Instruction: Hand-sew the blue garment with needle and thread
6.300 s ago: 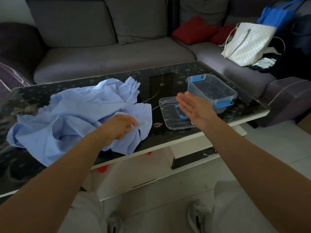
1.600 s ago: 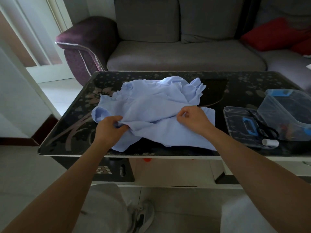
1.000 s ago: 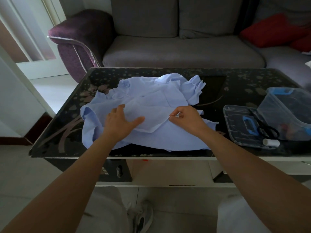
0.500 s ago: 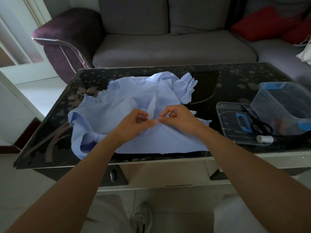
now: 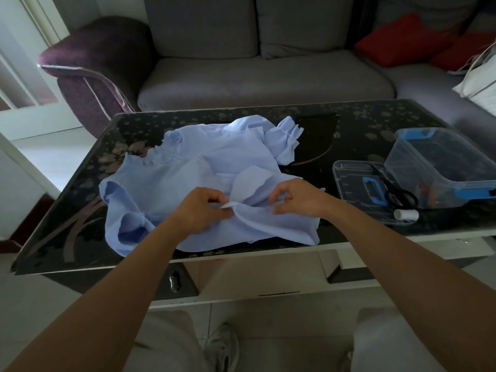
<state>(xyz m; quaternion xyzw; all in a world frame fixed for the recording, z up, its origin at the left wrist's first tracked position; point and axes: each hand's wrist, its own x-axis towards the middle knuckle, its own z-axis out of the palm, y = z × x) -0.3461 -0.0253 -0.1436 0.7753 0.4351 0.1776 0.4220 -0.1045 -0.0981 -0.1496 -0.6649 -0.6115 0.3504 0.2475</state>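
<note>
Garment (image 5: 188, 178) pinched by left hand (image 5: 200, 210), gripped just rightward by right hand (image 5: 296, 201), kept taut between, likely readying stitch; needle not visible.

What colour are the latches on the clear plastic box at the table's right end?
Blue: the latches on the clear box. The head view, the only one, shows them.

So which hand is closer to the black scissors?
Right. The right hand pinches the blue garment on the side toward the scissors; the left hand grips the garment farther from them, beyond the right hand.
</note>
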